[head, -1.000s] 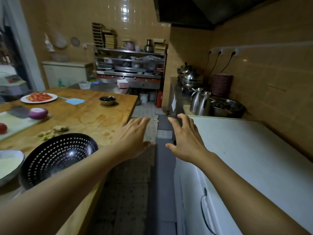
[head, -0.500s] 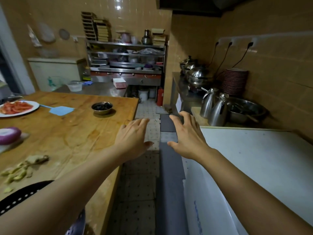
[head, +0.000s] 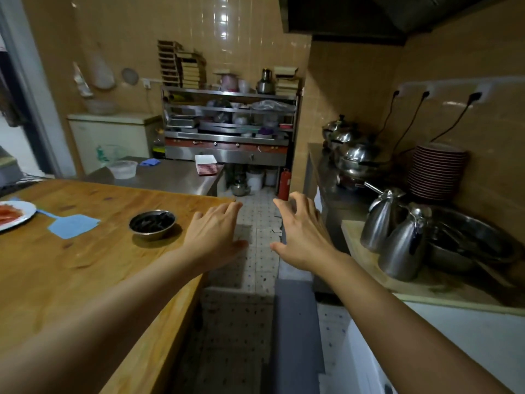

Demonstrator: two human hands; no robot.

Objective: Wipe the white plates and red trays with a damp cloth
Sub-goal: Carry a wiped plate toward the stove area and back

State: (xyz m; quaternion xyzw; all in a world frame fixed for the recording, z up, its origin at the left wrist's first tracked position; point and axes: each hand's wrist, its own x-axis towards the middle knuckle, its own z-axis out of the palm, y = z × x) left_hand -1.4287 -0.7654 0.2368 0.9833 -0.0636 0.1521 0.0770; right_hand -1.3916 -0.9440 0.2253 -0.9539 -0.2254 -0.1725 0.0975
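While both hands hover, fingers loose, holding nothing, red trays stacked at wall.

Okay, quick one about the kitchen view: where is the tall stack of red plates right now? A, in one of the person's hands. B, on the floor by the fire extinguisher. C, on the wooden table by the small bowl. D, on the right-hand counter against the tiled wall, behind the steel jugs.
D: the stack of red plates stands on the right-hand counter against the wall, behind the steel jugs; both hands are empty.
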